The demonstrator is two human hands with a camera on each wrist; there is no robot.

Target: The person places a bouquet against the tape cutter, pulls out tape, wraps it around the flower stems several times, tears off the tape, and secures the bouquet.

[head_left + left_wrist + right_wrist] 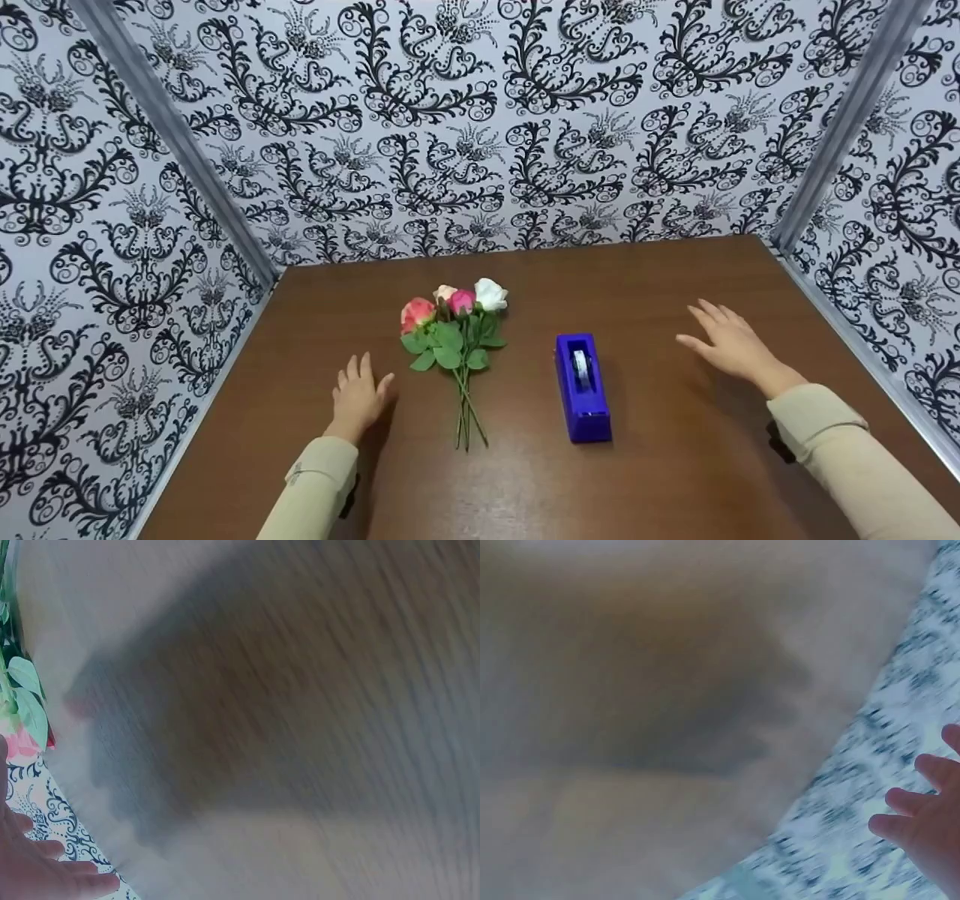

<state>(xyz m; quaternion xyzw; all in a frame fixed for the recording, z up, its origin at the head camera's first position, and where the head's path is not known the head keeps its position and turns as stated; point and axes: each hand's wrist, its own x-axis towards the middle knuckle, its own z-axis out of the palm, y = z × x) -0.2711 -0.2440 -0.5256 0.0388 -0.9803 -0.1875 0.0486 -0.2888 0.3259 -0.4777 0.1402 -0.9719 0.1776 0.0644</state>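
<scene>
In the head view a bunch of artificial flowers (450, 330), with red-orange, pink, peach and white blooms, lies on the brown table, its stems crossed toward the near edge. To its right stands a blue tape dispenser (583, 390) holding a roll of clear tape. My left hand (358, 397) is held left of the stems, fingers spread, holding nothing. My right hand (731, 341) is over the table right of the dispenser, fingers extended and empty. The left wrist view shows leaves (28, 694) beside the left hand (37, 862); the right wrist view shows the right hand's spread fingers (907, 802).
The brown wooden table (510, 480) meets a black-and-white patterned wall (480, 127) at its back. Similar patterned panels with grey metal posts stand at the left and right sides. Shadows of both hands fall on the tabletop.
</scene>
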